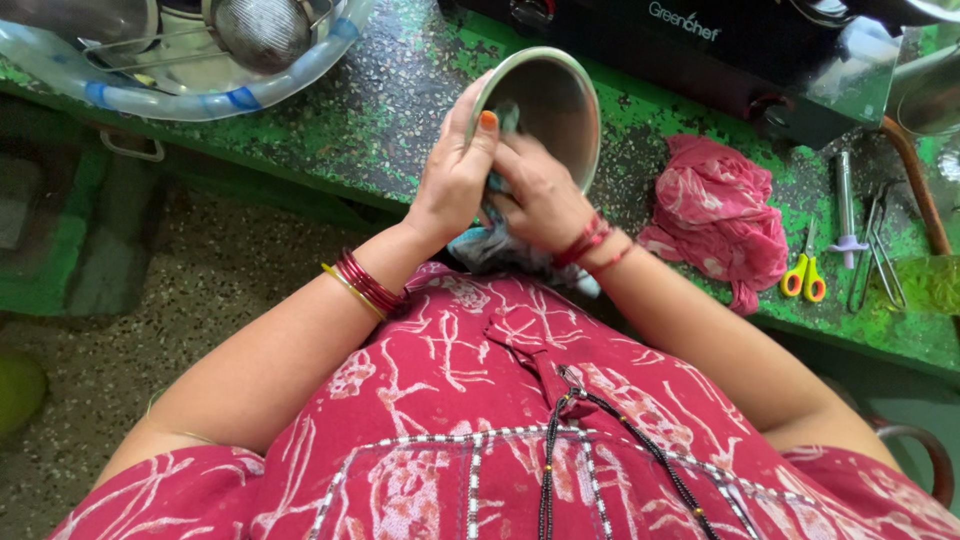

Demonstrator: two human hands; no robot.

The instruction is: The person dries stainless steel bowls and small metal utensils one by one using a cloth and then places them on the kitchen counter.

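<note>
Bowl [545, 105] first: it's a pale, round metal one, held up over the near edge of the green speckled counter [390, 120], tilted so its open mouth faces you and slightly right. Your left hand [455, 175] grips the rim on the left side — thumb hooked over the edge, fingers [470, 120] pressed together and wrapped around the outside wall. Your right hand [540, 195] sits just below and inside the mouth, fingers curled tight on a bluish-grey cloth [495, 245] that is bunched against the inner surface; the loose end of the cloth hangs down toward your chest.

So the bowl lies up and away from both palms, its rim running roughly from lower left to upper right. The right hand is the one inside it; the left only holds the edge.

A crumpled pink cloth [715, 215] lies on the counter to the right, well apart from the bowl, with yellow-handled scissors [803, 275] and metal tongs [880, 245] beyond it. A clear tub [200, 95] of utensils stands at upper left.
</note>
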